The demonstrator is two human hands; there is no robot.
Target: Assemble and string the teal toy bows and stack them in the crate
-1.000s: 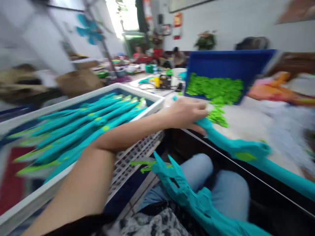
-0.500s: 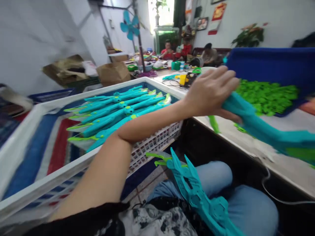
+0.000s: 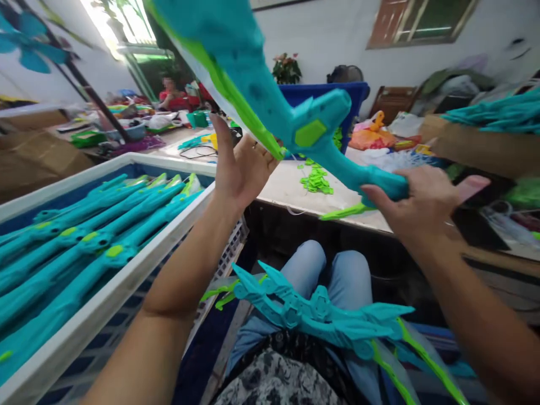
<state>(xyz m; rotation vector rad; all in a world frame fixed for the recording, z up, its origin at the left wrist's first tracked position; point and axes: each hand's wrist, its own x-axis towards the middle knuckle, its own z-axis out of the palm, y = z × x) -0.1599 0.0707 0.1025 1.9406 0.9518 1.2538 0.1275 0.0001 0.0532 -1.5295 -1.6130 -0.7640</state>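
A teal toy bow [image 3: 274, 101] with green trim slants across the upper middle, raised over the table edge. My right hand [image 3: 422, 205] is closed around its lower right end. My left hand [image 3: 242, 166] is open, palm up and thumb raised. Its fingertips lie partly behind the bow's green strip; I cannot tell whether they touch it. More teal toy bows [image 3: 316, 315] rest across my lap, their green tips sticking out at both sides.
On the left stands a white crate [image 3: 105, 293] with several teal bows [image 3: 84, 244] inside. The table [image 3: 274, 188] holds small green pieces [image 3: 316, 179] and a blue bin [image 3: 356, 107]. A cardboard box [image 3: 464, 147] with teal parts stands right. A person [image 3: 169, 97] sits far back.
My view has turned right. My left hand has gone from holding the bow to open beside it. The bow has swung up and left, and my right hand on it has come into view.
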